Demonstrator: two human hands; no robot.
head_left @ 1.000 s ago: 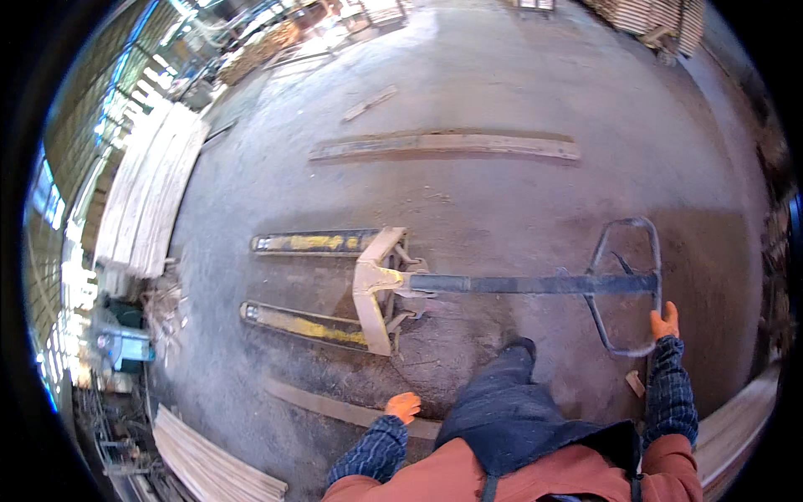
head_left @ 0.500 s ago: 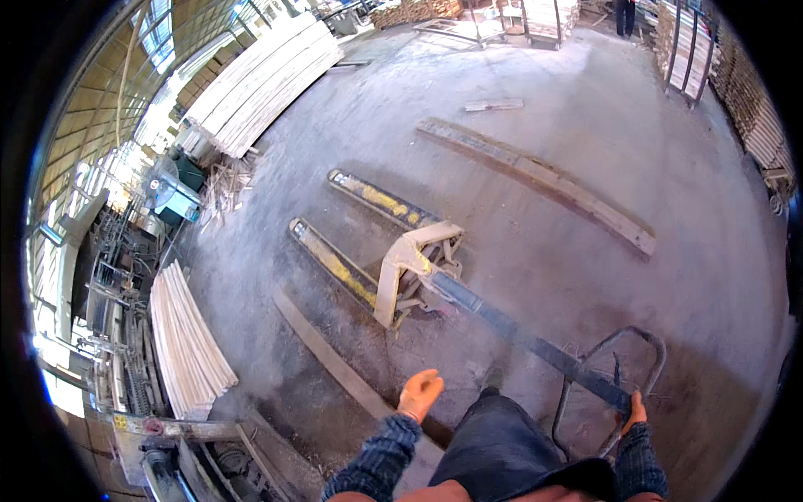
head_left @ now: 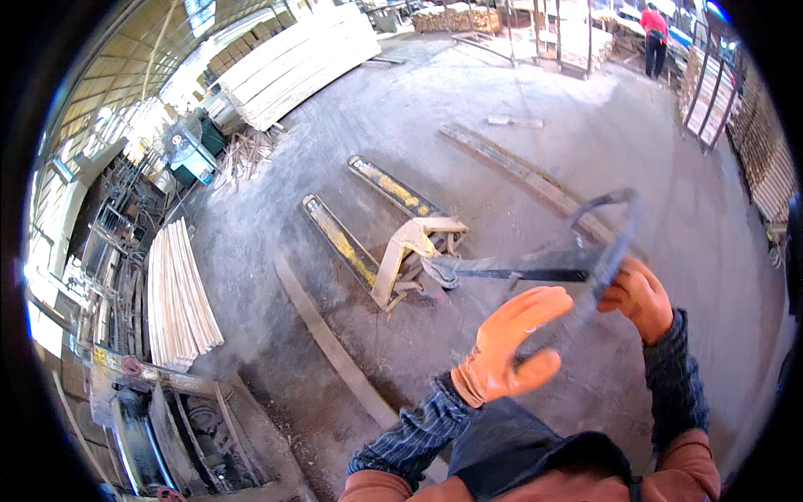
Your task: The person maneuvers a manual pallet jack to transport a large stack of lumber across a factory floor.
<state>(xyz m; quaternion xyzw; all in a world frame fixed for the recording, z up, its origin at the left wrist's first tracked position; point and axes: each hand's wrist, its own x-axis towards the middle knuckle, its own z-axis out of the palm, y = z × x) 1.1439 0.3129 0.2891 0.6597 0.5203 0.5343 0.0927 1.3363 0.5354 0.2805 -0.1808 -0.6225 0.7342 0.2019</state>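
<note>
A worn yellow pallet jack (head_left: 400,249) stands on the floor ahead, its two forks (head_left: 341,241) pointing away to the far left. Its dark tow bar (head_left: 523,266) reaches back toward me and ends in a looped metal handle (head_left: 631,219), blurred by motion. My right hand (head_left: 642,303), in an orange glove, has its fingers curled round the near right side of that loop. Left of the loop, my left hand (head_left: 506,350), gloved alike, is open with thumb and fingers apart. Its fingertips are close to the handle without visibly gripping it.
A long beam (head_left: 510,167) lies beyond the jack, and a flat plank (head_left: 330,339) to its left. Pale strips (head_left: 180,301) lean by machinery (head_left: 138,418) at left. Large board stack (head_left: 301,63) stands far left. A person in red (head_left: 654,33) is far right.
The handle has swung upward, with my right hand rising on it. My left hand has moved up and right toward the loop. The view has shifted, bringing more of the distant person in.
</note>
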